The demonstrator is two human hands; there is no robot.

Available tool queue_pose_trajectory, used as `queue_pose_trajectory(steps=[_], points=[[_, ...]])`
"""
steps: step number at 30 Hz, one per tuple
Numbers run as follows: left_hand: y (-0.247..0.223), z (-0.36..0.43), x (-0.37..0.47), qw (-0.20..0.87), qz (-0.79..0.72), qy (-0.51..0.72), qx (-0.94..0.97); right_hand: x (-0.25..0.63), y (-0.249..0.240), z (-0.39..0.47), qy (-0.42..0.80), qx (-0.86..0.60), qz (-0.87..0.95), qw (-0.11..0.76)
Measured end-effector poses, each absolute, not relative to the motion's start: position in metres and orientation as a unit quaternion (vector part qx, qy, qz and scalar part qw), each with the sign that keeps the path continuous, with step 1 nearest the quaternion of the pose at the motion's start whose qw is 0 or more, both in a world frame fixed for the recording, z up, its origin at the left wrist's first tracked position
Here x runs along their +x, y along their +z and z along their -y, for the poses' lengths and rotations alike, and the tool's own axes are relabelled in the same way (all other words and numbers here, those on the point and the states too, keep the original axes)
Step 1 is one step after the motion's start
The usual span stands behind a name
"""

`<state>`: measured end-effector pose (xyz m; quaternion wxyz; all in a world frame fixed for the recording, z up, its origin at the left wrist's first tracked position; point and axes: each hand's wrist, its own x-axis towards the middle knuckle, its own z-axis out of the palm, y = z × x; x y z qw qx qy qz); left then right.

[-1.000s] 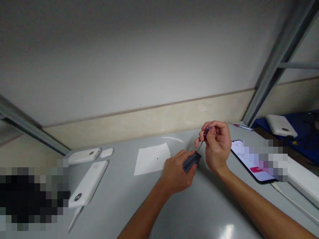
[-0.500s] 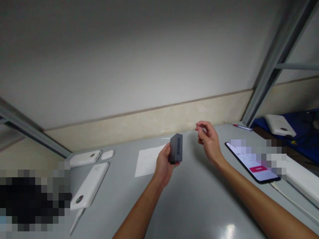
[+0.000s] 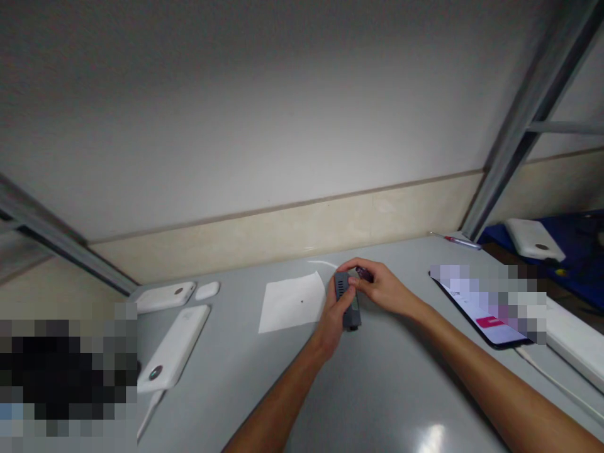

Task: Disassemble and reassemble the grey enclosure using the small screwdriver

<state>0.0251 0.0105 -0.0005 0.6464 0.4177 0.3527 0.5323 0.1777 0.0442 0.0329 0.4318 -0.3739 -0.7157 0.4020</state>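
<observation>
The left hand (image 3: 334, 319) grips the grey slotted box (image 3: 352, 318) between the 2 hands, apparently steadying it for the right hand (image 3: 385, 290), whose fingers touch its upper end while curled round a purple handle (image 3: 364, 274); the handle's far end is hidden, and the phone (image 3: 472, 314) rightward is partly pixelated

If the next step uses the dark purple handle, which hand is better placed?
Likely the right hand: the dark purple handle sits in its grip, while the left hand is occupied holding the slotted grey box.
</observation>
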Motion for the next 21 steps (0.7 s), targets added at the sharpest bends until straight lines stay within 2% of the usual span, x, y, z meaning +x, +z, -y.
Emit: queue_pose_trajectory(steps=[2,6,11,15,21], points=[[-0.001,-0.009,0.024,0.622,-0.361,0.515,0.466,0.178,0.030,-0.047,0.397,-0.381,0.699,0.456],[0.005,-0.007,0.024,0.586,-0.399,0.489,0.508,0.180,0.035,-0.051,0.359,-0.377,0.636,0.570],[0.012,-0.004,0.023,0.613,-0.406,0.435,0.520,0.178,0.057,-0.041,0.386,-0.284,0.549,0.685],[0.013,-0.005,0.023,0.652,-0.397,0.419,0.492,0.171,0.069,-0.031,0.389,-0.255,0.522,0.715],[0.014,-0.006,0.026,0.662,-0.402,0.429,0.465,0.169,0.071,-0.026,0.394,-0.256,0.520,0.713]])
